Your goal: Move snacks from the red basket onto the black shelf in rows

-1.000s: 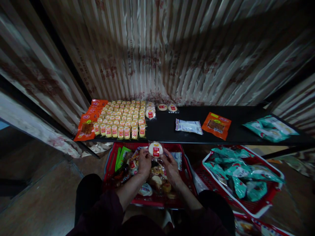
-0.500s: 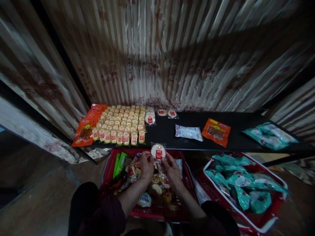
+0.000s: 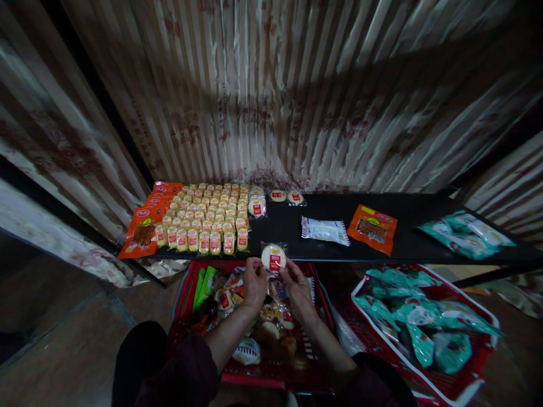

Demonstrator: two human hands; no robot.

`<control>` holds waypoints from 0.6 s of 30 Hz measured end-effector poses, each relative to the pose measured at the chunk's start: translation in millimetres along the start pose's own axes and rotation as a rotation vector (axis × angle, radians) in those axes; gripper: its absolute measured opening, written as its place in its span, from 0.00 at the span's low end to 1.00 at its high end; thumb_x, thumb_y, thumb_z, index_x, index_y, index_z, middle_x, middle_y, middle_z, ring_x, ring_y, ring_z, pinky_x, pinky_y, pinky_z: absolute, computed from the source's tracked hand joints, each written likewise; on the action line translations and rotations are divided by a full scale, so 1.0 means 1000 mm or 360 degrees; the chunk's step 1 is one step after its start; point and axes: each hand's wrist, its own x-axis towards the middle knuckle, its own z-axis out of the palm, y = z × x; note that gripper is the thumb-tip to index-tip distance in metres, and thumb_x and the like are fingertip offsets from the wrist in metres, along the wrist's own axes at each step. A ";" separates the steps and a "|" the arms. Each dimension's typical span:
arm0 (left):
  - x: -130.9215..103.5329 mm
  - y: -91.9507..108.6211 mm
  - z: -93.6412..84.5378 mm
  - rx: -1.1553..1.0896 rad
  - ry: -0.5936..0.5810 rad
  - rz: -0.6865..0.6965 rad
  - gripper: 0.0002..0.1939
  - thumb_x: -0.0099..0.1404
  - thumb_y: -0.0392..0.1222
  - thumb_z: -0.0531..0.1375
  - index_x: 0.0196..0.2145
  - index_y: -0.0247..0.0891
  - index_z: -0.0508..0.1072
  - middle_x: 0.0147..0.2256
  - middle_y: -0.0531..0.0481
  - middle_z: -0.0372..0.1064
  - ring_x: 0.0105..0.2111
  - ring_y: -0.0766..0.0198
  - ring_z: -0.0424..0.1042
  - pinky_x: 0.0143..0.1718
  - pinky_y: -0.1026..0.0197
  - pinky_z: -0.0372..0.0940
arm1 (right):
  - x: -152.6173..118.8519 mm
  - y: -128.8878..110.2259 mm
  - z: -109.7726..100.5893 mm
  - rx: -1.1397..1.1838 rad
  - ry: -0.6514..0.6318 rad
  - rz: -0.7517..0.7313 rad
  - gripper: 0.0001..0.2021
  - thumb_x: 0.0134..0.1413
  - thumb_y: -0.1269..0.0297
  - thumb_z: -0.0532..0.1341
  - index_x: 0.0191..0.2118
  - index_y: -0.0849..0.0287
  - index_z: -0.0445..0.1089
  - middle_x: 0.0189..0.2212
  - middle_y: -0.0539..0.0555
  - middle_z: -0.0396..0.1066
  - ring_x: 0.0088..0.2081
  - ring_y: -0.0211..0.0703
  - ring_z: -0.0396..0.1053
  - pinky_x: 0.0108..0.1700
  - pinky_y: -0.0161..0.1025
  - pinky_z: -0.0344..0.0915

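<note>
Between my two hands is a round white wrapped cracker (image 3: 274, 258) with a red label, held up at the shelf's front edge. My left hand (image 3: 255, 284) pinches the left side of its clear wrapper. The fingers of my right hand (image 3: 298, 287) close on its lower right side. Below them, a red basket (image 3: 185, 294) holds mixed packaged snacks, partly covered by my forearms. On the black shelf (image 3: 278, 232), similar round crackers (image 3: 257, 208) stand in a small row, and two more crackers (image 3: 287, 196) lie at the back.
Rows of small yellow wrapped cakes (image 3: 203, 217) fill the shelf's left part beside orange packets (image 3: 142, 230). Further right lie a white packet (image 3: 325, 230), an orange packet (image 3: 373, 229) and a teal bag (image 3: 464, 234). A second red basket (image 3: 470, 367) holds teal bags.
Both hands keep hold of the cracker, which has risen slightly towards the shelf edge. The view has shifted a little.
</note>
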 end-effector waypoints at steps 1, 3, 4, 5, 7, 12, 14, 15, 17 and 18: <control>0.000 -0.002 0.000 -0.0008 -0.0009 0.0001 0.08 0.57 0.29 0.54 0.34 0.38 0.64 0.33 0.49 0.68 0.34 0.65 0.69 0.39 0.62 0.63 | 0.000 0.000 0.000 0.0014 -0.0008 0.0031 0.31 0.35 0.51 0.71 0.49 0.54 0.71 0.37 0.53 0.78 0.37 0.48 0.74 0.38 0.43 0.71; -0.001 -0.006 -0.001 -0.0023 -0.0011 -0.0002 0.08 0.57 0.29 0.54 0.34 0.38 0.64 0.33 0.49 0.68 0.34 0.65 0.69 0.40 0.61 0.63 | 0.000 0.000 0.000 0.0022 -0.0005 0.0090 0.31 0.34 0.51 0.71 0.49 0.53 0.71 0.38 0.53 0.77 0.38 0.48 0.74 0.40 0.43 0.71; -0.002 -0.008 -0.001 -0.0036 -0.0013 -0.0006 0.08 0.57 0.29 0.54 0.34 0.38 0.64 0.33 0.49 0.68 0.34 0.65 0.69 0.40 0.61 0.63 | -0.001 0.001 -0.001 0.0014 0.0003 0.0096 0.31 0.34 0.51 0.71 0.49 0.54 0.71 0.38 0.53 0.77 0.39 0.48 0.74 0.40 0.43 0.71; -0.004 -0.010 -0.002 -0.0055 -0.0020 -0.0010 0.08 0.56 0.29 0.55 0.34 0.38 0.64 0.33 0.49 0.68 0.34 0.64 0.69 0.40 0.61 0.63 | -0.002 0.003 -0.002 0.0006 0.0010 0.0098 0.31 0.34 0.51 0.71 0.49 0.54 0.71 0.39 0.53 0.77 0.39 0.48 0.74 0.40 0.43 0.71; -0.008 -0.013 -0.003 -0.0096 -0.0040 -0.0015 0.07 0.57 0.30 0.55 0.34 0.38 0.64 0.32 0.49 0.69 0.34 0.64 0.70 0.39 0.61 0.64 | -0.004 0.007 -0.004 -0.0001 0.0013 0.0100 0.30 0.35 0.50 0.70 0.48 0.53 0.72 0.39 0.53 0.77 0.38 0.48 0.74 0.39 0.43 0.70; -0.020 -0.019 -0.007 -0.0121 -0.0062 0.0021 0.06 0.57 0.31 0.55 0.34 0.38 0.65 0.33 0.49 0.69 0.35 0.63 0.70 0.40 0.60 0.63 | -0.015 0.014 -0.011 -0.0028 0.0014 0.0009 0.27 0.41 0.50 0.68 0.50 0.53 0.70 0.42 0.53 0.76 0.40 0.47 0.72 0.43 0.43 0.69; -0.023 -0.021 -0.009 -0.0134 -0.0067 0.0036 0.07 0.56 0.32 0.56 0.34 0.38 0.65 0.33 0.49 0.69 0.35 0.63 0.70 0.40 0.60 0.63 | -0.019 0.015 -0.012 -0.0035 0.0000 0.0000 0.27 0.42 0.50 0.67 0.50 0.53 0.70 0.43 0.53 0.75 0.42 0.47 0.72 0.45 0.43 0.69; -0.024 -0.022 -0.009 -0.0140 -0.0067 0.0033 0.07 0.56 0.32 0.56 0.33 0.39 0.65 0.33 0.50 0.69 0.35 0.63 0.70 0.41 0.60 0.63 | -0.021 0.016 -0.012 -0.0027 -0.0017 0.0011 0.27 0.42 0.50 0.67 0.50 0.53 0.70 0.42 0.53 0.75 0.41 0.47 0.72 0.46 0.44 0.68; -0.026 -0.022 -0.010 -0.0145 -0.0069 0.0015 0.07 0.55 0.31 0.56 0.33 0.39 0.65 0.32 0.50 0.69 0.34 0.63 0.70 0.40 0.60 0.63 | -0.023 0.018 -0.013 -0.0004 -0.0035 0.0032 0.27 0.42 0.49 0.67 0.50 0.53 0.70 0.40 0.53 0.76 0.40 0.48 0.72 0.45 0.44 0.69; -0.028 -0.022 -0.011 -0.0143 -0.0069 0.0011 0.07 0.55 0.31 0.56 0.33 0.38 0.65 0.32 0.50 0.69 0.34 0.63 0.70 0.40 0.60 0.64 | -0.024 0.019 -0.013 0.0002 -0.0026 0.0042 0.27 0.42 0.49 0.67 0.50 0.53 0.70 0.39 0.52 0.76 0.39 0.47 0.72 0.44 0.44 0.69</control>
